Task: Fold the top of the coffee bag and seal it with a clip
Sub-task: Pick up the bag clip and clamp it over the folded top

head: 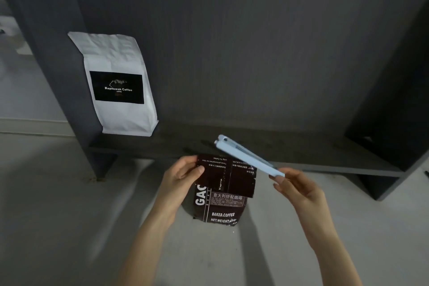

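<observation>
I'm pinching the folded-down top of the dark coffee bag (220, 193) with my left hand (183, 176), bag standing on the floor (58, 204). My right hand's (299, 188) fingers (279, 179) are gripping one end of the pale blue clip (248, 154), hovering just above the fold.

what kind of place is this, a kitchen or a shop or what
Probably a sparsely furnished room at home, not clearly a kitchen or shop. A dark shelf unit stands on a bare pale floor with a baseboard and holds only a white coffee bag.
</observation>
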A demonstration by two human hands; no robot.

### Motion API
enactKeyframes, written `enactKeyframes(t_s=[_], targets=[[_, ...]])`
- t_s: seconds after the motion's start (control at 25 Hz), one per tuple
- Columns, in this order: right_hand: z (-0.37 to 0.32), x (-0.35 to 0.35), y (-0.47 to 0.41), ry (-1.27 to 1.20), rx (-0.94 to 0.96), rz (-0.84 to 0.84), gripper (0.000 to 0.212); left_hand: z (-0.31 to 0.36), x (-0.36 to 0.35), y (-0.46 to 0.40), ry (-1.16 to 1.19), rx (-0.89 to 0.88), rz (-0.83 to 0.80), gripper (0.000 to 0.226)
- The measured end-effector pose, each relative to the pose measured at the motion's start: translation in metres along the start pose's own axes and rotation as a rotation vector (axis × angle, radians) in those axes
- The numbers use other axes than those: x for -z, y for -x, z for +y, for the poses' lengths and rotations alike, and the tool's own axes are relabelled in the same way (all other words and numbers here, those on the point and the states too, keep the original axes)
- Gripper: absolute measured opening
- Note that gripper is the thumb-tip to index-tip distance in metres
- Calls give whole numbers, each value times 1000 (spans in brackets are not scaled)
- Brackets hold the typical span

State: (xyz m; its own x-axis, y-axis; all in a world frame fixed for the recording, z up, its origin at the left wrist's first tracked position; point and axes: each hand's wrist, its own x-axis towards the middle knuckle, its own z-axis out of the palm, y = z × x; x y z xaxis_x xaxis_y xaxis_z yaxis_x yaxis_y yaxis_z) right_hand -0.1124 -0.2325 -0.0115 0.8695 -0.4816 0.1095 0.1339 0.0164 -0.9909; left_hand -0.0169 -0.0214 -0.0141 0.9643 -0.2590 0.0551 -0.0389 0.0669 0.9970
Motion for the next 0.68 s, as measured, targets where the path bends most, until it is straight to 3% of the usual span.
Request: enactKeyframes(t_s=[0.24, 0.68], targets=[[-2, -10, 10, 88, 55, -93, 24, -4, -3, 16, 51, -11, 33, 23], [6, -33, 9, 24, 92, -53, 26, -6, -7, 27, 136, -27, 94, 25]])
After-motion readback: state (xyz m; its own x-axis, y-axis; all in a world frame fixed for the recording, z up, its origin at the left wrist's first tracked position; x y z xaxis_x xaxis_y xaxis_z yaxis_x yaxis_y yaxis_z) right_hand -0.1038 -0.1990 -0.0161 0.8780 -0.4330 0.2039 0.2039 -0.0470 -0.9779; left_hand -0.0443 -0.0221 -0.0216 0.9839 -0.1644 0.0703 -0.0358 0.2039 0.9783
